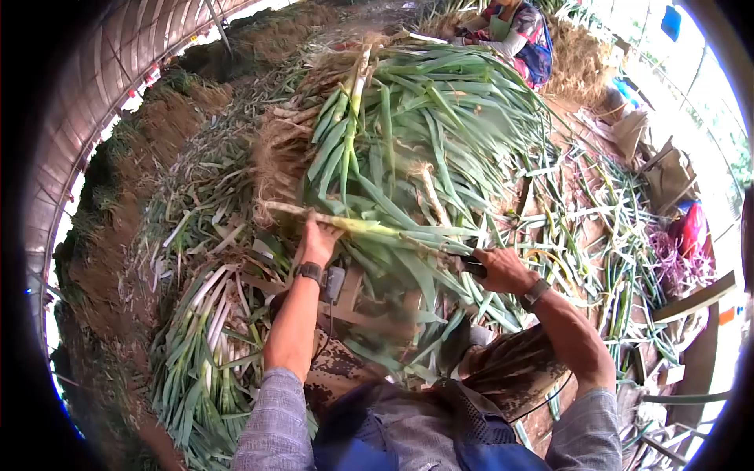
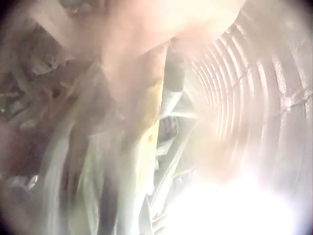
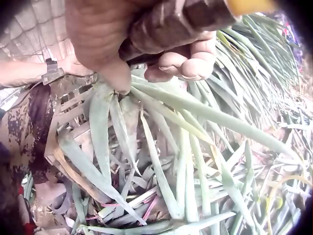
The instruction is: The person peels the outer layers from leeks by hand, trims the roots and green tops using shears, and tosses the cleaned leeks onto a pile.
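Observation:
My left hand (image 1: 318, 238) grips a leek (image 1: 365, 226) near its white root end, the stalk lying crosswise in front of me with its leaves toward the right. In the left wrist view that hand and the yellowish stalk (image 2: 149, 147) are blurred. My right hand (image 1: 505, 272) holds a tool by its dark tape-wrapped handle (image 3: 161, 29), which has a yellow end. Its fingers curl round the handle beside the leek's leaves (image 3: 210, 112). The tool's working end is hidden.
A large heap of leeks (image 1: 471, 94) rises beyond my hands. Another leek bunch (image 1: 208, 337) lies at the left. Cut leaves (image 1: 573, 235) litter the ground at the right. Wooden slats (image 3: 73, 110) stand by my knees. Another person (image 1: 514, 35) sits at the back.

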Available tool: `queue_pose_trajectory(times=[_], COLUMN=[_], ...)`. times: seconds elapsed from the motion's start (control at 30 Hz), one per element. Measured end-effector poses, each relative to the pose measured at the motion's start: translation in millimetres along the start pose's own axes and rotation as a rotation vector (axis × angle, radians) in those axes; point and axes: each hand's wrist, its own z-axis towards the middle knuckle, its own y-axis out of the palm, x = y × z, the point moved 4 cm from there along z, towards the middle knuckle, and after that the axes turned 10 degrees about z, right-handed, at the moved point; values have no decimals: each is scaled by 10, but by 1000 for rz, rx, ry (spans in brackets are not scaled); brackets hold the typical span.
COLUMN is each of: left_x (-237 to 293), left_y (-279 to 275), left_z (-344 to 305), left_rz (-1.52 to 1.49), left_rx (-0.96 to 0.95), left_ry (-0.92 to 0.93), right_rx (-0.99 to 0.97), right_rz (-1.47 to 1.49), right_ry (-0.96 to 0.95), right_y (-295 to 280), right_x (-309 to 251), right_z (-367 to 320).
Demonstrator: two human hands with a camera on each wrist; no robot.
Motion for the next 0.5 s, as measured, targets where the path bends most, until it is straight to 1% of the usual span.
queue_pose_trajectory(times=[0.03,0.07,0.1,0.13,0.17,0.2,0.23,0.3,0.33,0.37,0.43,0.47,0.5], left_x=[-198,-379,-427,-438,-423,-402,-376,-311,-164,27,150,77,-85], left_y=[-61,-153,-134,-65,-6,48,75,168,284,365,242,217,128], left_z=[103,231,177,63,1,-34,-68,-157,-267,-429,-524,-613,-606], left_rz=[-42,-23,-33,18,56,53,43,45,-67,-140,4,164,275], left_rx=[-28,-75,-76,-83,-85,-91,-83,-139,-212,-186,-274,-264,-253], left_ry=[-20,-3,-8,-2,9,-34,-32,-39,0,70,60,-52,-134], right_rx=[-6,8,20,5,-26,-11,4,-44,-51,-61,-41,-110,-118], right_rz=[-5,11,26,41,39,28,18,105,191,188,250,256,258], right_ry=[8,-26,-62,-55,11,-24,-59,-97,-154,-159,-136,-72,-78], right_y=[17,19,20,28,15,21,20,-13,-102,-146,-187,-181,-158], right_x=[-10,-56,-97,-135,-154,-154,-180,-255,-365,-431,-541,-582,-615], right_z=[12,43,82,129,230,275,319,364,368,375,345,328,312])
